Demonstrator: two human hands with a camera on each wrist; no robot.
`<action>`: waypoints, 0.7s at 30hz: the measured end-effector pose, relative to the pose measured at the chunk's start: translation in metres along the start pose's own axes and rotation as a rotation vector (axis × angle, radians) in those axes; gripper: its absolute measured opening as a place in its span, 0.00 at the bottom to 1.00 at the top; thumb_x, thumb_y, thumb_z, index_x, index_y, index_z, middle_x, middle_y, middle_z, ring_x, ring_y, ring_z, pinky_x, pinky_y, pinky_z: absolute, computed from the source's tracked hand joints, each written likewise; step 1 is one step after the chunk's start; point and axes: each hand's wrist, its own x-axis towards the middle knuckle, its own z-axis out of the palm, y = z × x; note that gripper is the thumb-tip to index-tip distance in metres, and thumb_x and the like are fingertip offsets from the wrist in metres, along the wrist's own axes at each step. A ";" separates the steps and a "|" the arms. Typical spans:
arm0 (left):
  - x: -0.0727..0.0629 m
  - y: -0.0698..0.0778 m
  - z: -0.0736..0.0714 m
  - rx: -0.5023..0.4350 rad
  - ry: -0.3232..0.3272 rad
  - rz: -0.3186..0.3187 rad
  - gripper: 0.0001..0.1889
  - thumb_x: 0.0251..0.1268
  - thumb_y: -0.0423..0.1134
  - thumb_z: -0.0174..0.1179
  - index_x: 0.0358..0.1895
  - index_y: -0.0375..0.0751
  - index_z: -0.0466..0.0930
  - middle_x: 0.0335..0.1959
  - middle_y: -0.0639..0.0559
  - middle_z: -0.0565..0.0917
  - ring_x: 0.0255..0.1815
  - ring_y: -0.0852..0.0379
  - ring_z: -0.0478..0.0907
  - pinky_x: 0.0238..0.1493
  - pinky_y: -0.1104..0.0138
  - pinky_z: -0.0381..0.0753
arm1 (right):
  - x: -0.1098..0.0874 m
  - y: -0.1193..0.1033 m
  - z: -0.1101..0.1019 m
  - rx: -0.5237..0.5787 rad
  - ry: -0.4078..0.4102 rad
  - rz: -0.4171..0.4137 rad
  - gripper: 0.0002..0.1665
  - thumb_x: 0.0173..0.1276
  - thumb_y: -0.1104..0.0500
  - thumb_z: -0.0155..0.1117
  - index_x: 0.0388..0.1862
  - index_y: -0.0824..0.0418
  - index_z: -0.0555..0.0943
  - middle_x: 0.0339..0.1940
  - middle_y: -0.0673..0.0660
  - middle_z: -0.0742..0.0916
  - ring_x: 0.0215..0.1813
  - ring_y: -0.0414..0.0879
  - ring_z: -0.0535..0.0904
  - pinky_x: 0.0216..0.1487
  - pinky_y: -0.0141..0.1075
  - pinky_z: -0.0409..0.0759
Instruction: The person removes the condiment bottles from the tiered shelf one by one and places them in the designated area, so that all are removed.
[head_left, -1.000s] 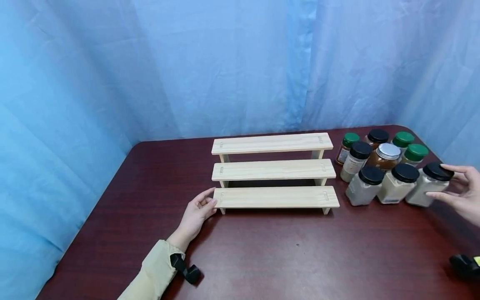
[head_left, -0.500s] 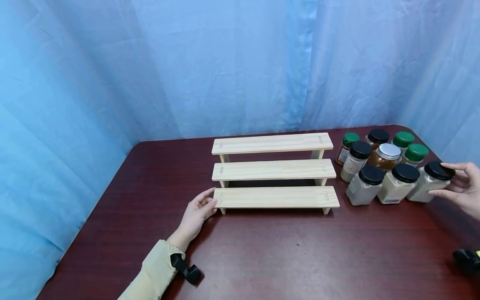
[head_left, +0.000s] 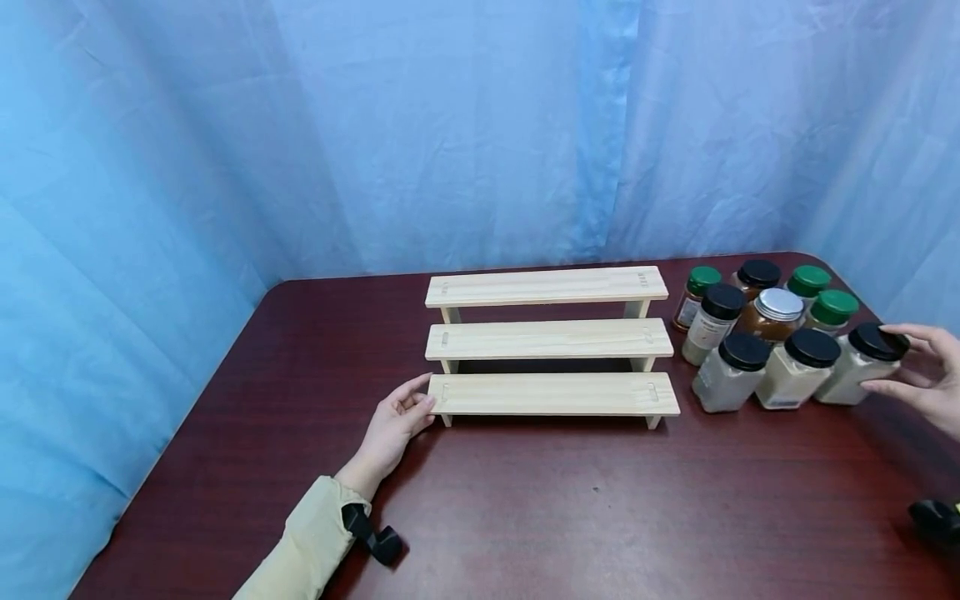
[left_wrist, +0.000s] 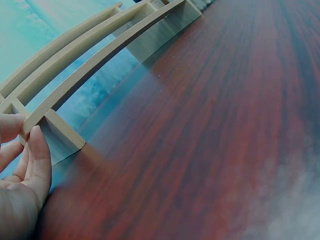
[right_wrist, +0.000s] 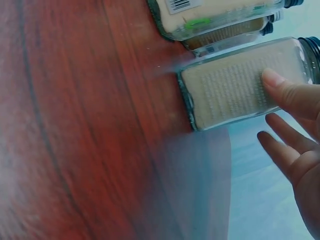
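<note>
A pale wooden three-step display shelf [head_left: 551, 340] stands on the dark red table. My left hand [head_left: 393, 427] pinches the left end of its lowest board between thumb and fingers, as the board's end [left_wrist: 31, 120] shows in the left wrist view. At the far right, my right hand [head_left: 926, 375] is at a square clear jar [head_left: 855, 375] of pale powder with a black lid. A finger lies on the lid's edge, and the thumb [right_wrist: 280, 86] presses the jar's front face in the right wrist view. The other fingers are partly hidden beside the jar, which stands upright.
Two similar black-lidded jars, one greyish [head_left: 726, 377] and one cream [head_left: 795, 368], stand left of the held jar. Behind them are several spice bottles, including a silver-lidded jar [head_left: 777, 305] and green-capped ones [head_left: 834, 308]. A blue curtain [head_left: 450, 142] hangs behind the table.
My right hand and its jar have shifted slightly back, bringing the jar closer in line with its neighbours. My left hand keeps its place at the shelf's end.
</note>
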 end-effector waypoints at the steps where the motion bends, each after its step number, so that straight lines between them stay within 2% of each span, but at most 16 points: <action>1: 0.001 0.000 0.000 0.001 0.000 -0.005 0.26 0.67 0.25 0.51 0.68 0.31 0.61 0.31 0.59 0.74 0.30 0.69 0.74 0.36 0.78 0.78 | -0.001 0.004 -0.002 -0.022 0.018 0.024 0.39 0.57 0.63 0.63 0.69 0.65 0.64 0.53 0.31 0.73 0.50 0.19 0.70 0.46 0.08 0.66; 3: 0.002 0.001 0.001 0.008 -0.002 -0.019 0.26 0.67 0.25 0.52 0.68 0.32 0.62 0.31 0.59 0.74 0.30 0.69 0.74 0.36 0.78 0.78 | -0.003 0.014 -0.005 -0.074 0.052 0.089 0.42 0.56 0.75 0.63 0.71 0.60 0.63 0.55 0.32 0.73 0.51 0.19 0.68 0.48 0.08 0.65; 6: 0.003 0.005 0.000 0.039 -0.012 -0.047 0.26 0.68 0.26 0.52 0.68 0.33 0.62 0.31 0.59 0.75 0.30 0.69 0.74 0.36 0.77 0.79 | -0.007 0.027 -0.010 -0.195 0.108 0.197 0.46 0.61 0.75 0.60 0.74 0.48 0.58 0.63 0.37 0.72 0.59 0.22 0.66 0.56 0.11 0.61; 9: 0.003 0.010 -0.004 0.099 -0.023 -0.065 0.25 0.68 0.27 0.52 0.68 0.34 0.63 0.31 0.59 0.77 0.30 0.69 0.75 0.37 0.76 0.79 | -0.007 0.026 -0.013 -0.237 0.171 0.285 0.43 0.68 0.66 0.57 0.75 0.40 0.52 0.70 0.42 0.68 0.68 0.26 0.62 0.66 0.20 0.58; 11: 0.003 0.016 -0.007 0.151 -0.040 -0.063 0.25 0.68 0.27 0.52 0.68 0.33 0.63 0.33 0.57 0.78 0.32 0.69 0.77 0.38 0.76 0.79 | -0.004 0.015 -0.012 -0.261 0.218 0.331 0.41 0.70 0.60 0.56 0.74 0.37 0.50 0.71 0.40 0.67 0.69 0.26 0.60 0.69 0.24 0.56; 13: 0.002 0.021 -0.011 0.211 -0.065 -0.053 0.24 0.69 0.28 0.52 0.67 0.32 0.63 0.36 0.53 0.80 0.34 0.68 0.78 0.41 0.74 0.79 | 0.003 -0.008 -0.009 -0.280 0.254 0.372 0.40 0.71 0.58 0.55 0.74 0.36 0.50 0.70 0.42 0.68 0.70 0.28 0.61 0.71 0.28 0.58; 15: 0.000 0.027 -0.016 0.278 -0.098 -0.040 0.24 0.69 0.30 0.51 0.67 0.31 0.63 0.42 0.46 0.81 0.38 0.66 0.79 0.45 0.71 0.80 | 0.011 -0.041 -0.002 -0.274 0.283 0.403 0.39 0.71 0.58 0.55 0.74 0.38 0.51 0.70 0.46 0.69 0.71 0.35 0.62 0.72 0.33 0.59; 18: -0.003 0.035 -0.022 0.404 -0.151 -0.016 0.23 0.70 0.34 0.52 0.67 0.32 0.65 0.50 0.37 0.79 0.43 0.60 0.79 0.51 0.65 0.80 | 0.019 -0.080 0.011 -0.294 0.307 0.375 0.36 0.72 0.55 0.54 0.74 0.39 0.53 0.67 0.45 0.71 0.70 0.37 0.63 0.72 0.34 0.60; 21: -0.006 0.043 -0.027 0.579 -0.179 0.040 0.22 0.70 0.38 0.53 0.65 0.35 0.68 0.51 0.37 0.79 0.46 0.54 0.79 0.52 0.61 0.79 | 0.026 -0.124 0.026 -0.283 0.259 0.321 0.35 0.72 0.57 0.54 0.74 0.44 0.54 0.66 0.55 0.73 0.71 0.50 0.64 0.72 0.45 0.60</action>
